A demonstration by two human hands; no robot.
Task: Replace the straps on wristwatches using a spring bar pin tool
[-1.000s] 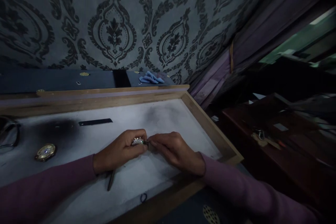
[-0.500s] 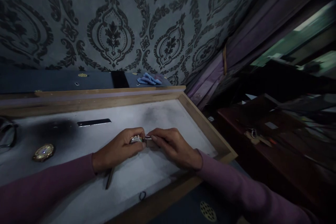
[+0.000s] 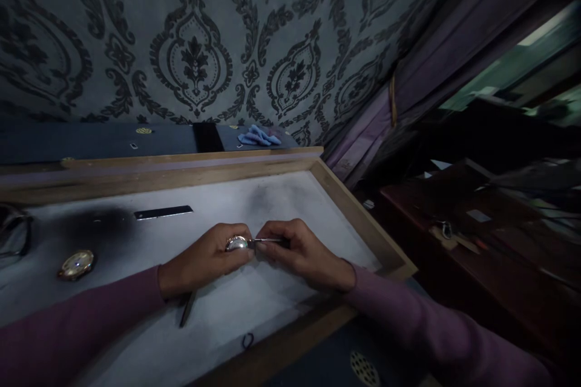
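My left hand (image 3: 211,259) is closed around a small round watch (image 3: 236,243), its shiny silver surface showing between thumb and fingers. In a pinch, my right hand (image 3: 302,251) holds a thin metal tool (image 3: 270,240) whose tip meets the edge of the watch; its exact kind is unclear. Both hands are close together above a white-lined tray (image 3: 290,308). Left of them, a second watch head (image 3: 77,265) with a gold-coloured rim lies on the tray. A dark narrow stick (image 3: 187,309) shows partly from under my left wrist.
The tray has a raised wooden rim (image 3: 363,217). On its surface are a dark flat strip (image 3: 163,212), a small black ring (image 3: 247,340) and a dark-framed object (image 3: 16,233) at the left edge. Beyond the rim lies a blue cloth (image 3: 258,135). A cluttered reddish table (image 3: 436,236) stands right.
The watch in my left hand has been turned, now showing a shiny silver surface instead of its earlier face. My right hand's fingers have shifted, exposing more of the thin tool.
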